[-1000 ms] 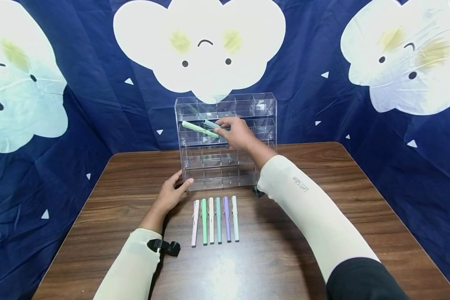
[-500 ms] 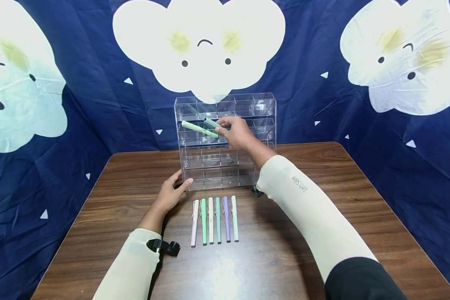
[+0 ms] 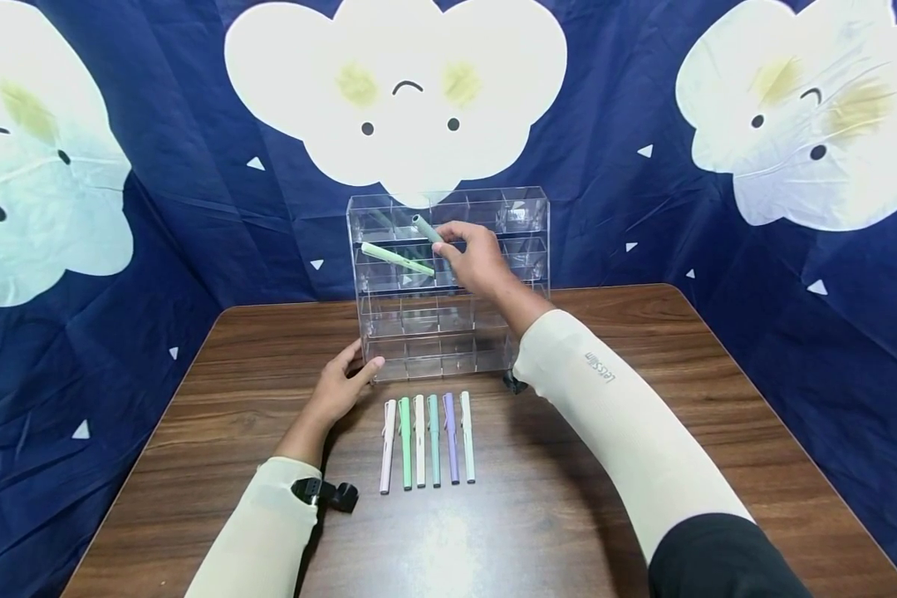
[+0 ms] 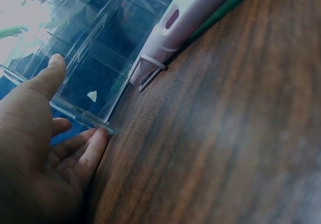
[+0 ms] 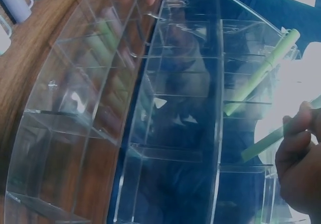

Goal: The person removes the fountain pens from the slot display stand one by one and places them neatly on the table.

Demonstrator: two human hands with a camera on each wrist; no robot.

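Observation:
A clear acrylic display rack (image 3: 419, 320) with several divided tiers stands on the table. At its lower left corner my left hand (image 3: 340, 386) grips the side edge, thumb in front and fingers around the side, as the left wrist view also shows. My right hand (image 3: 477, 256) pinches a grey-green pen (image 3: 427, 228) in front of the upper tiers, tilted with its upper end to the left. In the right wrist view that pen's lower end (image 5: 262, 144) sticks out below the fingers. A light green pen (image 3: 396, 259) lies slanted in the second tier from the top, left of my right hand.
Several capped pens lie in a row before the rack, among them a pale pink pen (image 3: 388, 447), a green pen (image 3: 406, 444) and a purple pen (image 3: 451, 438). The wooden table (image 3: 568, 515) meets a dark blue curtain (image 3: 605, 199) with cloud prints behind.
My right hand has tilted the grey-green pen more upright and raised its upper end toward the top tier. The left hand stays on the rack's corner.

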